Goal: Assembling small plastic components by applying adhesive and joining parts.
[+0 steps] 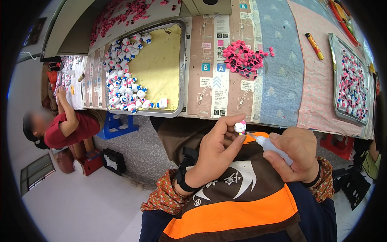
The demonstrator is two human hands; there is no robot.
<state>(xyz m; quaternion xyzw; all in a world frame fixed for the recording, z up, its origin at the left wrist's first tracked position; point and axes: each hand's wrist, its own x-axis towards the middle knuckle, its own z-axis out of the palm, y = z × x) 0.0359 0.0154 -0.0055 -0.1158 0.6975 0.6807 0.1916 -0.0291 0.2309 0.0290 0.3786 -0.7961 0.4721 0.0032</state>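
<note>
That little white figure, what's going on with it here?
The person's left hand pinches the small white figure, while the right hand grips a squeeze bottle, its nozzle pointed at the figure's lower part; whether they touch is hard to tell. On the table, similar figures lie along the left side of a metal tray, with a pile of pink pieces to its right.

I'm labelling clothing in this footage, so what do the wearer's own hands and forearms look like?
Both the left hand and right hand are ungloved. A wide black strap circles the left wrist; a thin dark band shows at the right. Patterned sleeves, mostly orange-red with small pale flecks, cover both forearms, with navy fabric nearer the body.
</note>
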